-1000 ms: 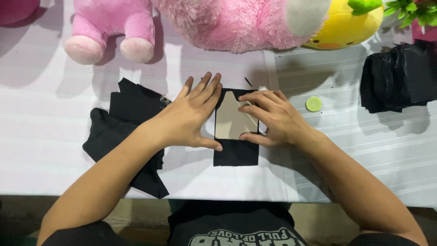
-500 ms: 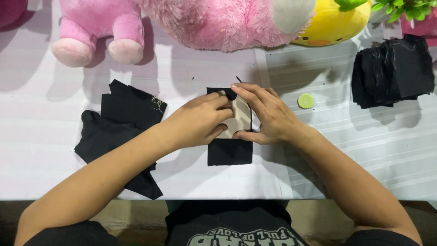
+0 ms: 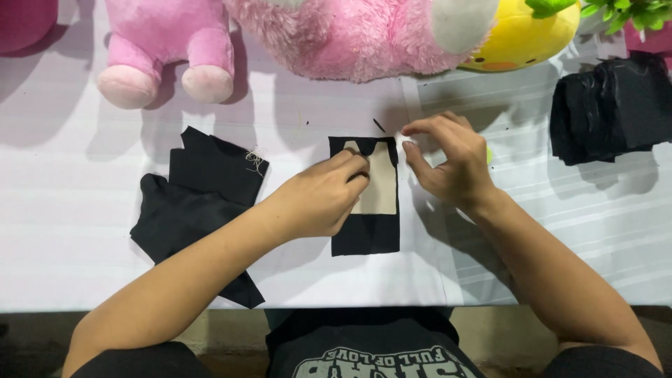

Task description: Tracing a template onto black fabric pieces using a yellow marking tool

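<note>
A black fabric rectangle (image 3: 367, 234) lies flat on the white table (image 3: 63, 231) in front of me. A beige card-like patch (image 3: 381, 185) sits on its upper half. My left hand (image 3: 315, 199) is curled, with its fingertips pinching the patch's top left corner where a black flap folds over. My right hand (image 3: 448, 164) hovers just right of the fabric's top edge. Its thumb and forefinger are close together around a tiny pale bit that I cannot make out.
Loose black fabric pieces (image 3: 196, 203) lie to the left and a stack of black cloth (image 3: 612, 108) at the far right. Pink plush toys (image 3: 164, 49) and a yellow one (image 3: 532, 35) line the back. The table's front edge runs just below my forearms.
My right hand has let go of the fabric's right edge and lifted off to the right. My left hand went from flat to curled at the patch's top corner.
</note>
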